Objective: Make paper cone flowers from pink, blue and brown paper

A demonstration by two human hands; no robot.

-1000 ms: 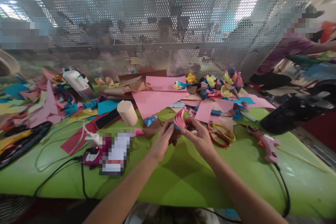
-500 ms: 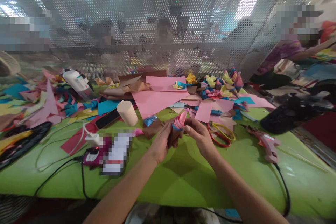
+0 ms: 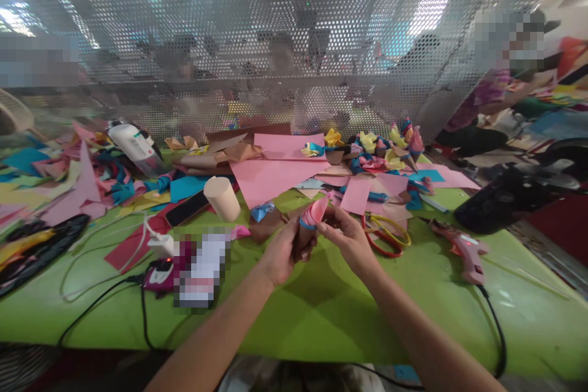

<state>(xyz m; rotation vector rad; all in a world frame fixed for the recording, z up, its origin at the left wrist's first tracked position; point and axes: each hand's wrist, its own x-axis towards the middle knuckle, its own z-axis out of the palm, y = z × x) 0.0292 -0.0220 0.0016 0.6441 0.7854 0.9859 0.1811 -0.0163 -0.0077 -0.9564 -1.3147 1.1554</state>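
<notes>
A paper ice cream cone (image 3: 312, 217) with a brown cone, a blue band and a pink pleated top is held above the green table, its tip pointing up and to the right. My left hand (image 3: 282, 251) is closed around the brown cone. Against the right side of the pink top, my right hand (image 3: 344, 231) has its thumb and fingers pinched; part of those fingers is hidden behind the paper. Scissors with red and yellow handles (image 3: 388, 237) lie just right of my right hand. Brown paper (image 3: 266, 226) and a shiny blue scrap (image 3: 261, 211) lie beyond my left hand.
A pink glue gun (image 3: 468, 251) with a cord lies at the right, near a black bottle (image 3: 500, 199). A cream paper roll (image 3: 222, 199), a dark phone (image 3: 188, 207) and a purple power strip (image 3: 168, 272) are at left. Coloured paper and a perforated metal screen (image 3: 275, 98) stand behind.
My right thumb has shifted slightly left onto the pink top. The cone has turned a little, and the view has moved slightly. Both hands keep hold of it.
</notes>
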